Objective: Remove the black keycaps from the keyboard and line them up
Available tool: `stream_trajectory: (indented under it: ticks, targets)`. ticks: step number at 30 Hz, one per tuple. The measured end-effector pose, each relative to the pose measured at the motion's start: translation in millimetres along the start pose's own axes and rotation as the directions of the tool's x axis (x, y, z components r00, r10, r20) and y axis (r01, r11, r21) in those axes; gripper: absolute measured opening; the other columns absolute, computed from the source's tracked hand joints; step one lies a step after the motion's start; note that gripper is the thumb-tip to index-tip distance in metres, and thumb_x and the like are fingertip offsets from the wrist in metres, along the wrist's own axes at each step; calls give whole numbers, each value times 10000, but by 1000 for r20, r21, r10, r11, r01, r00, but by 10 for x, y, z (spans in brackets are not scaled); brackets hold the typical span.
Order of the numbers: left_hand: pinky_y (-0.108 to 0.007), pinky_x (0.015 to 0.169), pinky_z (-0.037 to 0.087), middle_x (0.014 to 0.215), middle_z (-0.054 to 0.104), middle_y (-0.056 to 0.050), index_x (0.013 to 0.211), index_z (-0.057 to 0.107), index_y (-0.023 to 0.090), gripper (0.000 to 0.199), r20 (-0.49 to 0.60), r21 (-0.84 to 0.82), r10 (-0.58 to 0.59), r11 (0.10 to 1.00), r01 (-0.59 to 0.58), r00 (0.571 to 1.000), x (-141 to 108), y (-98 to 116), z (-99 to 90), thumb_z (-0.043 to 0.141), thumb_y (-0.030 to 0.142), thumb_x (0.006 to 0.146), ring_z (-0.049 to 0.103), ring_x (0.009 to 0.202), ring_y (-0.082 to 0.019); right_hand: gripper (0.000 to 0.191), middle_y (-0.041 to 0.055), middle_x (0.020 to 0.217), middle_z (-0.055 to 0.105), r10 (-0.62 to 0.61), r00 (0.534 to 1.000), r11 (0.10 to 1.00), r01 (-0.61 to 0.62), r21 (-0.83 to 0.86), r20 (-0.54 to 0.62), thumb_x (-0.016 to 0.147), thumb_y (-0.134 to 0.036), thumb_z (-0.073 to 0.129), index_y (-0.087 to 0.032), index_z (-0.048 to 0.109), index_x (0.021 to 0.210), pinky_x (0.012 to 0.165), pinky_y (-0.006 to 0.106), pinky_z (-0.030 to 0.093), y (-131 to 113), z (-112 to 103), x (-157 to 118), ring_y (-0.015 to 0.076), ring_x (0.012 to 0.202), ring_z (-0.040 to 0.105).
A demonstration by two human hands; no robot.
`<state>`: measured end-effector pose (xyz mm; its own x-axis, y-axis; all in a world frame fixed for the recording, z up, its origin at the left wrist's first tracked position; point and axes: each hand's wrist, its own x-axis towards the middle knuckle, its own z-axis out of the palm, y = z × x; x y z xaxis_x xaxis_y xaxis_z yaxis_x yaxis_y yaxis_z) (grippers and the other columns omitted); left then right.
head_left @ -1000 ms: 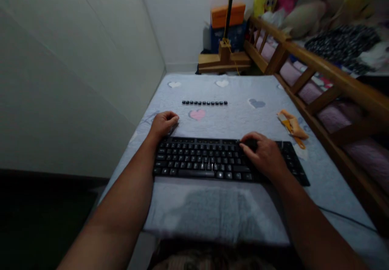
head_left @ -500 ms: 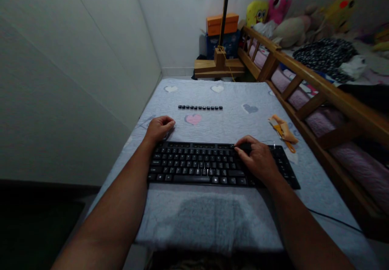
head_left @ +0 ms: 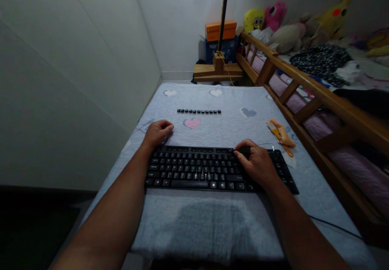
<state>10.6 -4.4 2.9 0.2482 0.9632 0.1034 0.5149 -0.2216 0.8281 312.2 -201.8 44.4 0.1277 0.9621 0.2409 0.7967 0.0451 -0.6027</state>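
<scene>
A black keyboard (head_left: 194, 168) lies on the cloth-covered table (head_left: 194, 221). My right hand (head_left: 255, 160) is over its right part, thumb and forefinger pinched near the top row; a thin wire-like tool (head_left: 272, 149) sticks out behind the fingers, and what the fingertips hold is too small to make out. Just beyond the keyboard's top left corner rests my left hand (head_left: 158, 133), its fingers curled together; anything inside is hidden. Farther back, several small black keycaps (head_left: 199, 111) form a straight row.
An orange-handled brush and a peach cloth item (head_left: 284, 135) lie at the table's right. A wooden bed rail (head_left: 319, 95) runs along that side, with plush toys behind. Beyond the far edge stands a wooden base (head_left: 217, 70) with a pole. A wall borders the left.
The whole view has shifted slightly, so the table and keyboard appear lower. Both hands keep nearly the same places relative to the keyboard.
</scene>
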Motion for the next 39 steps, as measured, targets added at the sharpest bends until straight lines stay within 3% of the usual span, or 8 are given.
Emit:
stream_trajectory:
  ticks: [34, 39]
  targets:
    - [-252, 591, 422, 642, 637, -7, 716, 663, 151, 265, 26, 36, -21, 999, 20, 999, -3, 58, -37, 618, 410, 685, 544, 592, -134, 86, 42, 795, 670, 17, 999, 1000, -18, 16, 46, 833, -226, 535, -195, 605, 794, 714, 314, 470, -4, -7, 17, 188, 740, 632]
    - [-242, 585, 429, 638, 637, -12, 700, 648, 138, 239, -73, 54, 1, 999, 3, 997, -13, 90, -8, 602, 370, 669, 549, 599, -135, 54, 41, 795, 674, 30, 999, 1000, -30, 2, 10, 787, -252, 601, -203, 617, 772, 703, 308, 463, -1, -15, 12, 189, 700, 622]
